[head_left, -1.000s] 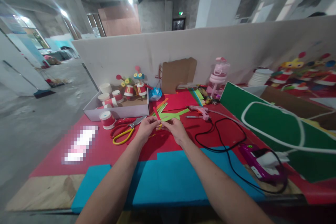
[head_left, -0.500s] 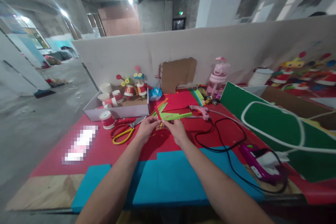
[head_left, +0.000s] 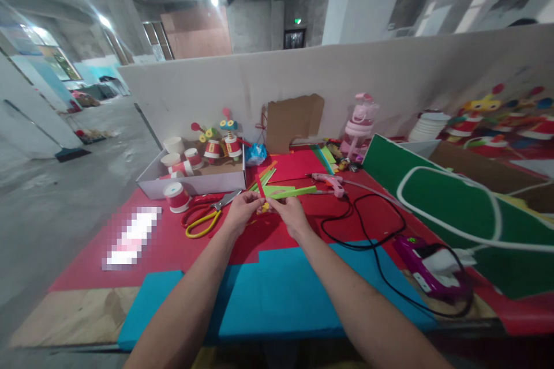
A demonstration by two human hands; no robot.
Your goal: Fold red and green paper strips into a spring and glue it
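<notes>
My left hand (head_left: 244, 211) and my right hand (head_left: 289, 213) meet over the middle of the red table, fingertips pinched together. A narrow red paper strip (head_left: 260, 186) rises from the pinch on the left. From the right-hand fingertips a bright green paper strip (head_left: 298, 191) points right. The two strips meet at the fingers, and how they join there is hidden. Something small and yellow (head_left: 265, 206) shows just under the fingertips. Beside my left hand lie scissors with yellow handles (head_left: 203, 225), near a red-handled tool (head_left: 193, 210).
A pink glue gun (head_left: 331, 183) lies right of the hands, its black cord looping to a purple power unit (head_left: 433, 271). On the left, a white box (head_left: 194, 185) holds paper cups and cup figures. Blue foam (head_left: 294, 294) covers the front edge; a green board (head_left: 454, 207) stands right.
</notes>
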